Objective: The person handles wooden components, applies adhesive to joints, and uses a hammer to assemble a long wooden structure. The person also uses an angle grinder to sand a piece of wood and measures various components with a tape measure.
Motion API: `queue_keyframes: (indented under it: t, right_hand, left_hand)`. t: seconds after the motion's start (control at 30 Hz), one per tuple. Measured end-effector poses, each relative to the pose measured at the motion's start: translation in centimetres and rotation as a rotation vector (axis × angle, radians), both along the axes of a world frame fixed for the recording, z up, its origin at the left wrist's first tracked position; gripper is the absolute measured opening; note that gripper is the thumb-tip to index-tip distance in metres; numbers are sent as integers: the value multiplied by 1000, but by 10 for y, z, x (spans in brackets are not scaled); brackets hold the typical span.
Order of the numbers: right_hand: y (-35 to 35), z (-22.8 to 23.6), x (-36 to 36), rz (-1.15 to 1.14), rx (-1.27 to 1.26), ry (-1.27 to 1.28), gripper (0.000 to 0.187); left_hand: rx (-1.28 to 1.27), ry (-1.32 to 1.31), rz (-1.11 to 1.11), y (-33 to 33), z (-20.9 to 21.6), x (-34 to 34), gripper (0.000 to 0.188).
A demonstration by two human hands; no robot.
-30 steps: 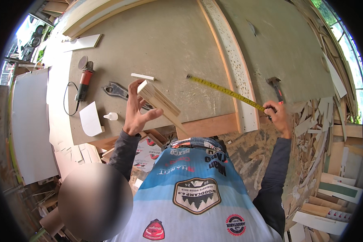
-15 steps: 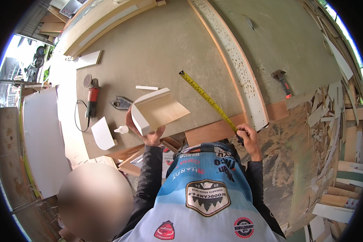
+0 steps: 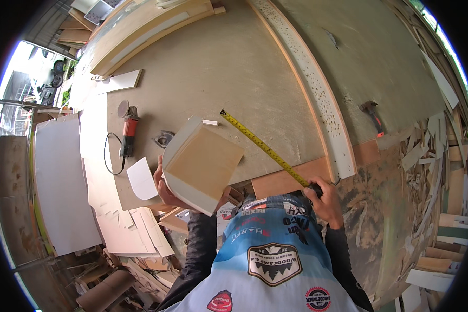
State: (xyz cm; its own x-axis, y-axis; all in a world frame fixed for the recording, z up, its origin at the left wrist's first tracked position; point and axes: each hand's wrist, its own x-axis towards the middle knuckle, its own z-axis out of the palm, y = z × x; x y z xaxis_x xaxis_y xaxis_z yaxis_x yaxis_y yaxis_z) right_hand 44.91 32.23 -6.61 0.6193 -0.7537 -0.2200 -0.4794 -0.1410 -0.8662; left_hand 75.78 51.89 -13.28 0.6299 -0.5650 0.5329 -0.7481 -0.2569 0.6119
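Note:
My left hand (image 3: 166, 191) is closed around a box-like wooden piece (image 3: 205, 162) with white curved edges and a bare brown inside face. The piece is raised over the near edge of the workbench, its inner face turned up toward me. My right hand (image 3: 328, 204) grips the dark case of a tape measure (image 3: 265, 148). Its yellow blade is drawn out and slants up and left, its end beyond the wooden piece's right side. Blade and piece are apart. A small white strip (image 3: 210, 122) shows at the piece's far edge.
On the workbench (image 3: 218, 67) lie an angle grinder (image 3: 128, 130) with its cord, a dark metal tool (image 3: 164, 139), a white rounded panel (image 3: 142, 179) and a hammer (image 3: 373, 118). A long white speckled board (image 3: 317, 88) crosses it. Offcuts (image 3: 418, 148) pile at right.
My left hand has tilted the wooden piece so its inside faces up. My right hand and the tape have shifted slightly, the blade's end moving left and nearer. A blurred round shape at lower left is gone.

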Motion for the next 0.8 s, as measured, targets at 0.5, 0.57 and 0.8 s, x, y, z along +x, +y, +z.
queue_keyframes:
  t: [0.5, 0.57, 0.8]
  right_hand:
    - [-4, 19, 29, 27, -351, -47, 36]
    - [-8, 20, 30, 7, -341, -66, 36]
    - [-12, 25, 31, 25, -406, -133, 34]
  left_hand:
    - [-387, -338, 92, -35, 95, -5, 80]
    - [-387, -343, 89, -32, 95, -5, 81]
    - [-402, -364, 94, -25, 91, -2, 81]
